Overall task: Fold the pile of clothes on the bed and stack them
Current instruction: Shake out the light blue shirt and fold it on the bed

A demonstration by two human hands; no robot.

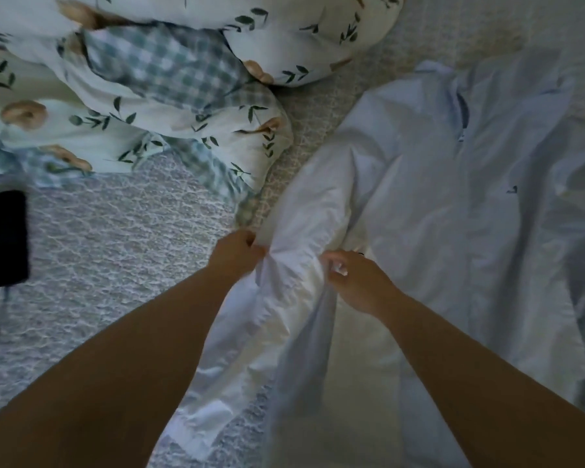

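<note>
Two bare forearms are reaching in from the near edge, one from the near left and one from the near right, and are converging toward the middle of the view. Between them a white garment (284, 298) is running from the near centre away toward the hands, its near end lying rumpled on the bedspread (108, 251). The left hand (235, 253) is gripping the garment's bunched left edge, its fingers curled tight together and pinching the cloth. The right hand (355, 282) is gripping the same bunch just to the right, its fingers curled into the fabric with the fingertips partly hidden in the folds. The two hands are sitting near each other, with the gathered cloth standing up between them. To the right, a pale blue shirt (470, 184) is lying spread flat, reaching from the near right to the far right, with its left edge touching the white garment. At the left edge, a dark flat object (2, 239) is resting on the bedspread; its kind cannot be told. Farther off, at the far left and far centre, a leaf-printed duvet (122, 96) with checked blue patches is lying heaped, well apart from the hands.
</note>
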